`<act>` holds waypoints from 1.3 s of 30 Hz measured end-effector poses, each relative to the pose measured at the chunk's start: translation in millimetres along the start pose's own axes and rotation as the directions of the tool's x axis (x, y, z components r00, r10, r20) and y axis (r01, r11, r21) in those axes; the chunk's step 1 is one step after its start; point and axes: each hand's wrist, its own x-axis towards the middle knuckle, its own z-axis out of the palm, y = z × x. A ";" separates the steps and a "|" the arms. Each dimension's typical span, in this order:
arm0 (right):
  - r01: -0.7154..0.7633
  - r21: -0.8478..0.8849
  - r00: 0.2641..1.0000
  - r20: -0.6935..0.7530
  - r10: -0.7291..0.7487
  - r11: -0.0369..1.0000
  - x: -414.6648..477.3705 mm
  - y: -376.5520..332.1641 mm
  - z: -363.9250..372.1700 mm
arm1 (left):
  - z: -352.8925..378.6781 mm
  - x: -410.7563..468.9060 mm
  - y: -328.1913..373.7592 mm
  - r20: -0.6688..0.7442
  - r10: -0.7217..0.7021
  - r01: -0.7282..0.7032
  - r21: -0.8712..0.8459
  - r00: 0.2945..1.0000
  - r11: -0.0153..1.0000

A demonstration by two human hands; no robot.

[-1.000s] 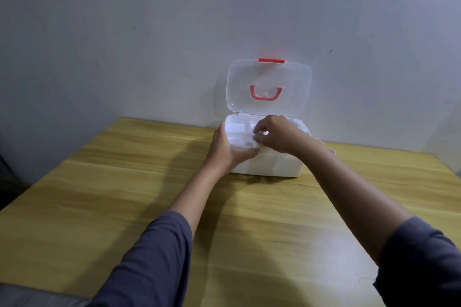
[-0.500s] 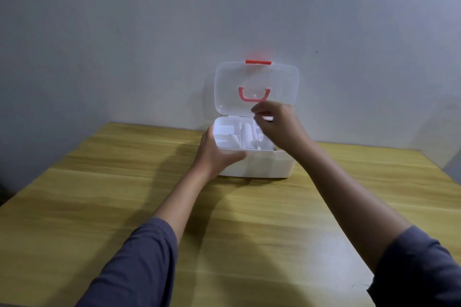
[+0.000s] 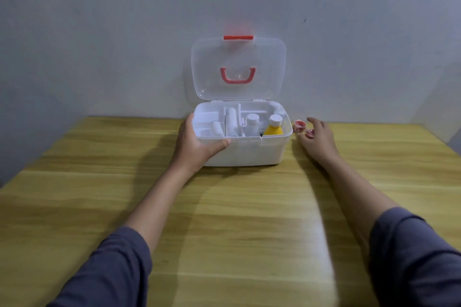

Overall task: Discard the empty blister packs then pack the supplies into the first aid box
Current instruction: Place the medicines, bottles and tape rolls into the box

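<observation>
Wooden table (image 3: 249,219) against grey wall (image 3: 99,32); left hand (image 3: 197,144) grips box (image 3: 249,152), right hand (image 3: 319,137) spread.

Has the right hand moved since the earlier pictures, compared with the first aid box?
Yes. The right hand was over the open first aid box; now it is on the table beside the box's right side, next to two small pink things.

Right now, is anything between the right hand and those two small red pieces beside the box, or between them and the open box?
Nothing visible blocks either path. The right hand is already at the two red pieces on the table, just right of the first aid box. Its lid stands open; only the box's right wall must be cleared.
</observation>
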 end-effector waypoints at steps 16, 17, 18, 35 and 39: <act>0.000 0.166 0.999 -0.043 0.007 0.986 1.3 -5.8 -0.8 | 2.1 0.2 -1.9 -0.019 -0.025 0.026 0.006 0.999 1.000; 0.007 0.202 0.999 -0.054 0.004 0.979 -2.3 -11.7 -6.9 | 1.0 -0.5 0.1 -0.012 -0.032 0.032 -0.001 0.999 1.000; 0.027 0.243 0.997 -0.074 -0.009 0.970 -4.8 -20.0 -14.3 | 0.3 -1.0 1.6 -0.008 -0.034 0.034 -0.002 0.999 0.999; 0.271 0.178 0.913 0.264 -0.311 0.946 -20.5 -202.1 61.5 | -0.1 2.4 7.8 0.019 0.005 -0.004 -0.058 1.000 0.998; 0.257 0.113 0.904 0.322 -0.280 0.960 -12.8 -202.1 73.6 | -0.9 2.4 1.0 0.034 -0.017 0.020 -0.078 0.999 0.997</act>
